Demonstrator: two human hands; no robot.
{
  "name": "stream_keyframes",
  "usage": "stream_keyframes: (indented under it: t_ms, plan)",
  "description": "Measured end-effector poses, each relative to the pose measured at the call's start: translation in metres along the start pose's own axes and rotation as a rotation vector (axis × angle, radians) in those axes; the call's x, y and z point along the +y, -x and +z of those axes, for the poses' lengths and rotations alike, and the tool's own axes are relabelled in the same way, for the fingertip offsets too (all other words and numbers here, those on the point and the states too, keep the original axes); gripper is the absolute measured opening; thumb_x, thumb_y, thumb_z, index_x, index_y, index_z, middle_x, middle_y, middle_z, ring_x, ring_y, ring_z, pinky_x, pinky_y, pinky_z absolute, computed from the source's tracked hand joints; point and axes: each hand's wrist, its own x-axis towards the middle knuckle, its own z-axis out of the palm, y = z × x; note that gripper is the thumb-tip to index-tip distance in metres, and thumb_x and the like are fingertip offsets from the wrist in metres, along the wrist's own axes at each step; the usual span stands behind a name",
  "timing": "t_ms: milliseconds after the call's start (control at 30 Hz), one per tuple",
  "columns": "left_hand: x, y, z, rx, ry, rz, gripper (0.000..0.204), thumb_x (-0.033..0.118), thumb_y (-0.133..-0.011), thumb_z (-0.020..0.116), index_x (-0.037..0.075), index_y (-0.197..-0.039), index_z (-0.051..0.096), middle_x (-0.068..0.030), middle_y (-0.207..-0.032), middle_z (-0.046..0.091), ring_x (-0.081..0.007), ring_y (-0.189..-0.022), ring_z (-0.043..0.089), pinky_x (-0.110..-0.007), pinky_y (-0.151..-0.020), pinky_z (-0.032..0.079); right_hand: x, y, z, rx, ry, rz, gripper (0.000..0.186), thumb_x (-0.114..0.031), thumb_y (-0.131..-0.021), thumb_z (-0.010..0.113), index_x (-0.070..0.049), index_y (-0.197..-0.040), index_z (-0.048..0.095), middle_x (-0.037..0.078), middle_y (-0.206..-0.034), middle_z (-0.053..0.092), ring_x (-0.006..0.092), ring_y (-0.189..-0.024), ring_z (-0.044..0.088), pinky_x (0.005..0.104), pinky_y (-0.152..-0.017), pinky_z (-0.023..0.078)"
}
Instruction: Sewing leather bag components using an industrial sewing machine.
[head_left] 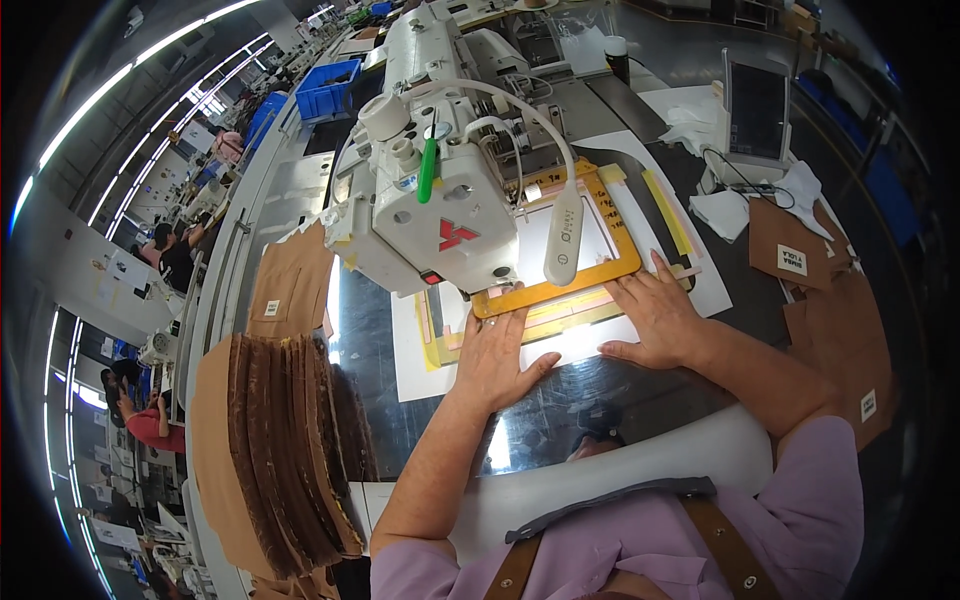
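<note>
A large white sewing machine (450,215) stands in front of me, a green-handled tool (427,170) resting upright on its head. Under the machine's orange rectangular frame (560,297) lies a white sheet (415,365) edged with yellow and pink strips. My left hand (494,355) is flat on the sheet at the frame's near left corner, its fingertips partly hidden under the frame's edge. Flat beside the near right corner, fingers spread, rests my right hand (655,315). Neither hand holds anything. A white elongated lamp (565,240) hangs over the frame on a bent neck.
Thick stacks of brown fabric pieces (280,450) stand at my left, with a labelled brown piece (285,290) beyond. More brown pieces (845,340) lie at right, near a screen (757,105) and white cloths (720,213). A blue crate (327,90) sits far left; people work farther away.
</note>
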Motion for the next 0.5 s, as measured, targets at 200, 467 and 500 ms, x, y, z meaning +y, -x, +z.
stream_keyframes:
  t_ms: [200, 467, 500]
  plan:
    - [0.001, 0.0, -0.001, -0.01, -0.024, -0.011, 0.096, 0.072, -0.094, 0.041, -0.004, -0.153, 0.038, -0.024, -0.158, 0.04, -0.0378, -0.154, 0.025, -0.059, -0.123, 0.009, -0.004, -0.002, -0.006, -0.078, 0.034, 0.035, 0.1, -0.076, -0.093, 0.045, 0.005, -0.151, 0.039, 0.026, -0.146, 0.048, 0.0365, -0.145, 0.038, 0.0595, -0.125, 0.002]
    - [0.01, 0.001, -0.005, -0.088, -0.088, -0.066, 0.095, 0.075, -0.095, 0.035, 0.0, -0.155, 0.036, -0.023, -0.159, 0.037, -0.0355, -0.154, 0.024, -0.058, -0.124, 0.008, -0.002, 0.007, 0.008, 0.047, 0.023, 0.03, 0.098, -0.075, -0.093, 0.045, 0.004, -0.15, 0.04, 0.025, -0.146, 0.048, 0.0368, -0.146, 0.036, 0.0602, -0.125, 0.003]
    - [0.009, 0.003, -0.003, -0.031, -0.093, -0.04, 0.095, 0.075, -0.095, 0.035, 0.0, -0.154, 0.036, -0.0231, -0.158, 0.039, -0.0355, -0.154, 0.024, -0.058, -0.124, 0.008, -0.002, 0.006, 0.007, 0.021, -0.009, 0.041, 0.097, -0.075, -0.094, 0.044, 0.004, -0.15, 0.041, 0.025, -0.147, 0.048, 0.0368, -0.147, 0.035, 0.0602, -0.125, 0.004]
